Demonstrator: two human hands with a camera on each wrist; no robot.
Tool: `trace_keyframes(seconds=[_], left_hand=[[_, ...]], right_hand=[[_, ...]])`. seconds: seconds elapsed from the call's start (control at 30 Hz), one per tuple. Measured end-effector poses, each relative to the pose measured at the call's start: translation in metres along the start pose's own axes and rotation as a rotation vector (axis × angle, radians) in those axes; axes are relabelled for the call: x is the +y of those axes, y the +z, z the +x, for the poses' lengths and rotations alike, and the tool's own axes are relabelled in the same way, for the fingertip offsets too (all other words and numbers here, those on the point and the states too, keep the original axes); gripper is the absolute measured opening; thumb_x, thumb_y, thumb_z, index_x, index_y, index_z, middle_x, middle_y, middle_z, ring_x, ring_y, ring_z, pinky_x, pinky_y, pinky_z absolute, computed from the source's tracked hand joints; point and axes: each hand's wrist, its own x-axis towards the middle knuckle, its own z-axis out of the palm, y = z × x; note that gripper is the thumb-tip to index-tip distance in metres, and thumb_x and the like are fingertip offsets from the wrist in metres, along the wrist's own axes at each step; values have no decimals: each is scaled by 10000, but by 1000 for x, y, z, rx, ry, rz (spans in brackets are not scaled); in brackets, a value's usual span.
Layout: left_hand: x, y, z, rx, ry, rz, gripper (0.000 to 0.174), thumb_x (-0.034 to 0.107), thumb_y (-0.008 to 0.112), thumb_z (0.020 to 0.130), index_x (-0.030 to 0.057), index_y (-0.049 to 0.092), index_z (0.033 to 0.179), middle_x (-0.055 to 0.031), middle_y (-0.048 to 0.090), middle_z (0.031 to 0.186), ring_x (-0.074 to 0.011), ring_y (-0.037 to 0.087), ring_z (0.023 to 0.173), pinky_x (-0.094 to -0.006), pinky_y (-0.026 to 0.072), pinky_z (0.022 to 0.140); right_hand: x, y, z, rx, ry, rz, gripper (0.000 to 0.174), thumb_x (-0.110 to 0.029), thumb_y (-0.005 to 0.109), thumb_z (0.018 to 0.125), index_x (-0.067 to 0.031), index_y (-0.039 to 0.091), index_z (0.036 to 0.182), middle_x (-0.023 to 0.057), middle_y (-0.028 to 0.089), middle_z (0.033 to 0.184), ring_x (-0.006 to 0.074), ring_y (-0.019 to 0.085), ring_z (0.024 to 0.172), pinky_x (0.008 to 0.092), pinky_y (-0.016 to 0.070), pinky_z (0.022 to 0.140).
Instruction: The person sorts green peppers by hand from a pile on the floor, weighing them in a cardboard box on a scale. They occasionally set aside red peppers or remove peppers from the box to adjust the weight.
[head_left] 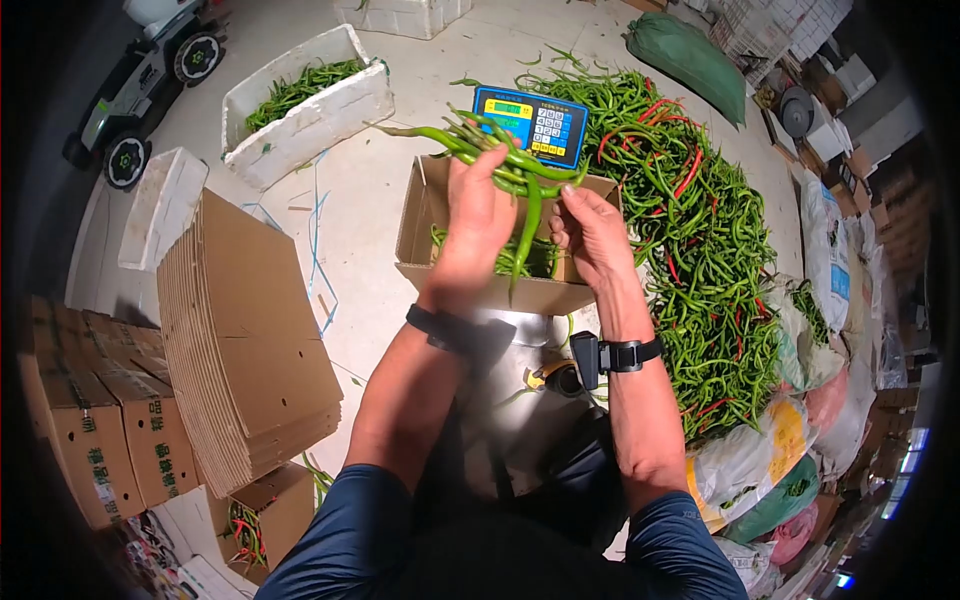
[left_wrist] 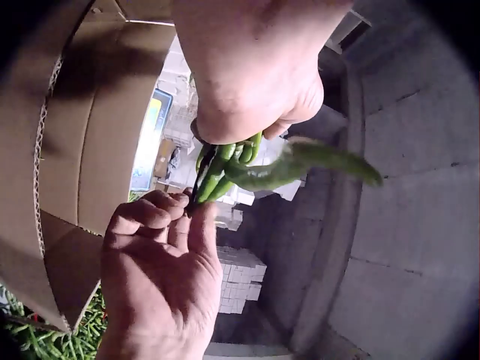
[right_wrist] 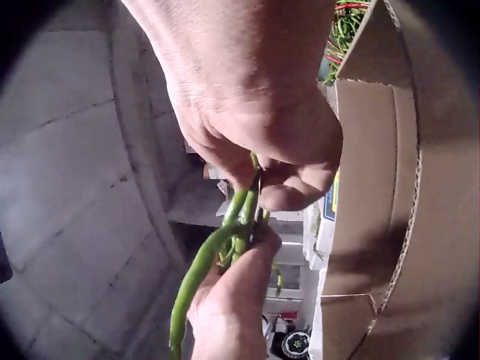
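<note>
- left hand (head_left: 482, 205), upper centre of the head frame: fingers curled round a bunch of green peppers (head_left: 533, 215), some ends sticking out both sides.
- right hand (head_left: 600, 235), just right of it: thumb and fingers seem to pinch one end of the bunch, though they partly hide the spot.
- the bunch is above an open cardboard box (head_left: 555, 295) at centre, with more peppers inside.
- blue-edged keypad display (head_left: 572, 128), upper centre, just behind the bunch.
- big heap of green and red peppers (head_left: 710, 280), right of centre.

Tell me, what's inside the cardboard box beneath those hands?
Green peppers lie inside the box. The left hand, right hand and held peppers hide part of it; anything beneath the visible layer is covered.
</note>
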Motion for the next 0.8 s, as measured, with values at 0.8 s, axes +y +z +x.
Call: trace_keyframes(seconds=[0.8], left_hand=[[-24,-4,-14,-14,-168,-459,634,-10,506,684,129,506,1303,-79,581,974,-264,562,932,-546,408,1028]], right_hand=[[-7,-16,-16,314,-288,-37,206,-159,550,998,41,561,1048,140,660,989,218,689,889,302,605,626]])
